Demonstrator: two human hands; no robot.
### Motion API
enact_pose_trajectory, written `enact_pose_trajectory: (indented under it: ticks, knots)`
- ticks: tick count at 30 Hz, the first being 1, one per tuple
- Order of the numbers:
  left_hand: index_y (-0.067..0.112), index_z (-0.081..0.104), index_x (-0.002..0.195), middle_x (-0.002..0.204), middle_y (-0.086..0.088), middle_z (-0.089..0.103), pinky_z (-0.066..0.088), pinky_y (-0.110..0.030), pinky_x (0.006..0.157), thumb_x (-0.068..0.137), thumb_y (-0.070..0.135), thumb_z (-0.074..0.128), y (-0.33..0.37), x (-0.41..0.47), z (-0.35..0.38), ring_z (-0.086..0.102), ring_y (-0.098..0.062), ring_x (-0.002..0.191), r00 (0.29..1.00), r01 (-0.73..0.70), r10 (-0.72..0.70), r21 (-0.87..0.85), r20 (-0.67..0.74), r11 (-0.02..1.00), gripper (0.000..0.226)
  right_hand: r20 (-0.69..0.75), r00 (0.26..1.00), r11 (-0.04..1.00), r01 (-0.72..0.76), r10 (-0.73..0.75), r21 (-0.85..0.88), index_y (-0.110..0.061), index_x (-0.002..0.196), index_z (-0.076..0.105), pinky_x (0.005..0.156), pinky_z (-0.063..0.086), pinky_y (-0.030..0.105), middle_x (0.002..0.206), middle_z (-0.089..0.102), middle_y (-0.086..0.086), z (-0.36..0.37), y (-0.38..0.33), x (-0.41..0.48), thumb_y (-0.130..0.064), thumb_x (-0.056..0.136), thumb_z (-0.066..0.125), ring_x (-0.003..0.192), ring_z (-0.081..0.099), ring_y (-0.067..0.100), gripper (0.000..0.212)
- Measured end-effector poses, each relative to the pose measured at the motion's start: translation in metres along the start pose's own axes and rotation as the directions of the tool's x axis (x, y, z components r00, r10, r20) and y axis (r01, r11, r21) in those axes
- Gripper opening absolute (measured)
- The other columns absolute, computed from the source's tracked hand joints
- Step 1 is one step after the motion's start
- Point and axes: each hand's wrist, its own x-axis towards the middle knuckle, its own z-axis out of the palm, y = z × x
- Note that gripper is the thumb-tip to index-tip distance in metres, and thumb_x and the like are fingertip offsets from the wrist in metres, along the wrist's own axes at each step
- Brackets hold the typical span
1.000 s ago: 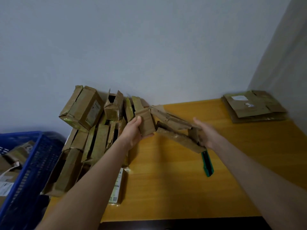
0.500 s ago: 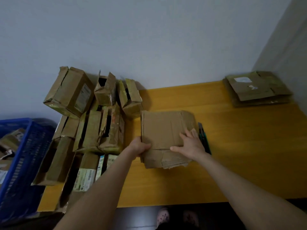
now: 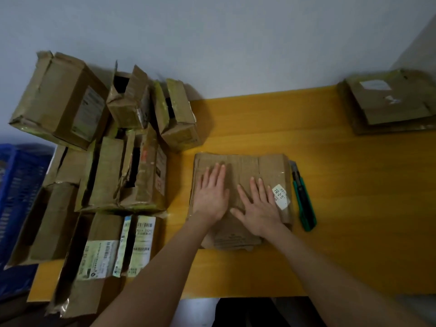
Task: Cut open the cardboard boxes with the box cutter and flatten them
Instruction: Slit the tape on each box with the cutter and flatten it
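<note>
**Both palms flat on a flattened box**

The flattened box [image 3: 264, 166] lies on the yellow wooden table [image 3: 354, 208]. The left hand [image 3: 213, 194] is palm-down on the box's left half, fingers straight and close together, pointing away from the person. The right hand [image 3: 260, 204] is palm-down on the right half, fingers straight and slightly spread, thumb out toward the left hand. Neither hand curls round anything; both press flat on the cardboard (with a small gap between the two hands). A white sticker [image 3: 280, 197] reading "70-2-5" sits on the box just right of the right hand's little finger. Ragged flap edges stick out from under the box on its near side, with print too small to read.

The box cutter [image 3: 303, 199] has a green handle and lies on the table just beside the box's right edge, running along it. It is apart from the right hand. Its far tip is at the box's far right corner (touching or tucked under, cannot tell). Blade out or in: cannot tell.

Left of the flattened box is a pile of boxes [image 3: 106, 173], brown and taped, several with shipping labels and some with flaps gaping open. The nearest ones are close to the box's left edge, not touching it. The biggest box [image 3: 63, 102] sits tilted on top of the pile's far left side. Further left past the pile is a blue plastic crate [image 3: 16, 185], cut off by the frame edge.

To the right of the flattened box and further back, well apart, is a stack of flat cardboard [image 3: 391, 105] with a white label on top.
</note>
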Motion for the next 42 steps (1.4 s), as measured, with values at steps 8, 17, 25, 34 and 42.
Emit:
enact_pose_trajectory:
  ticks: [8,17,25,34,42]
  knots:
    - [0.036,-0.014,0.151,0.159,0.002,-0.024,-0.011,-0.053,0.118,0.100,0.055,0.006,-0.004,0.018,0.041,-0.021,-0.023,0.147,0.993,-0.029,0.012,0.147,0.117,0.989,0.059,-0.213,0.976,0.996,0.068,-0.054,0.060,-0.026,0.153,0.018,0.118,-0.007,0.040,0.161,0.002,0.008,0.011,0.006,0.001,-0.057,0.092,-0.007,0.149,-0.004,0.028,0.072]
    - [0.036,-0.011,0.152,0.162,0.001,-0.016,-0.008,-0.054,0.118,0.096,0.058,0.003,-0.004,0.015,0.046,-0.016,-0.023,0.149,1.000,-0.002,-0.002,0.167,0.026,0.986,0.062,-0.175,0.980,0.990,-0.107,0.090,-0.091,-0.025,0.154,-0.005,0.118,-0.013,0.046,0.160,-0.017,0.011,-0.002,0.029,0.017,-0.058,0.097,0.009,0.146,-0.021,0.030,0.067]
    - [0.034,-0.005,0.154,0.163,-0.002,-0.012,-0.008,-0.056,0.117,0.088,0.067,-0.002,-0.009,0.018,0.058,-0.009,-0.027,0.150,0.999,-0.020,0.026,0.181,-0.031,0.983,0.074,-0.207,0.972,0.987,-0.134,0.113,-0.091,-0.028,0.152,-0.005,0.117,-0.012,0.048,0.160,-0.013,0.010,0.009,0.029,0.024,-0.062,0.084,-0.011,0.147,-0.015,0.030,0.076]
    - [0.035,-0.015,0.151,0.161,-0.001,-0.019,-0.010,-0.059,0.116,0.099,0.058,0.012,-0.008,0.042,0.037,-0.018,-0.025,0.148,0.999,-0.028,0.024,0.170,0.023,0.985,0.063,-0.207,0.973,0.991,-0.119,0.104,-0.060,-0.028,0.154,0.003,0.119,-0.006,0.047,0.161,-0.005,0.009,0.006,0.028,0.021,-0.061,0.086,-0.008,0.148,-0.008,0.030,0.077]
    - [0.040,-0.014,0.150,0.161,-0.002,-0.021,-0.014,-0.059,0.113,0.087,0.065,-0.004,-0.014,0.050,0.045,-0.015,-0.027,0.149,1.000,-0.008,0.009,0.188,-0.004,0.982,0.069,-0.216,0.971,0.994,-0.106,0.101,-0.008,-0.030,0.154,-0.004,0.119,-0.007,0.049,0.161,-0.015,0.002,-0.014,0.019,0.063,-0.050,0.101,0.016,0.147,-0.017,0.027,0.059]
